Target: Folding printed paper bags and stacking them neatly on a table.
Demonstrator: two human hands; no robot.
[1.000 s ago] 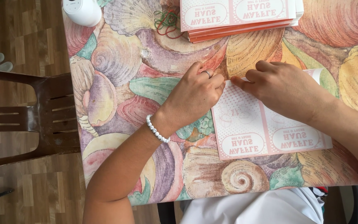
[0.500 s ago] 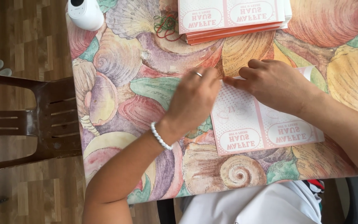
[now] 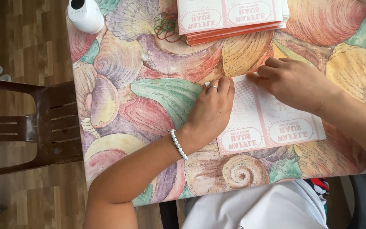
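Observation:
A flat pink-and-white printed cardboard sheet lies on the shell-patterned tablecloth in front of me. My left hand, with a ring and a white bead bracelet, presses its fingers down on the sheet's far left corner. My right hand rests on the sheet's far edge, fingers curled and pinching that edge. Both hands touch the sheet while it stays flat on the table.
A stack of the same pink-and-white sheets sits at the far edge, with several rubber bands beside it. A white rounded device stands at the far left corner. A brown plastic chair stands left of the table.
Both hands have stayed on the sheet's far edge; the left hand's fingers have shifted slightly along the corner. The camera view drifted a little.

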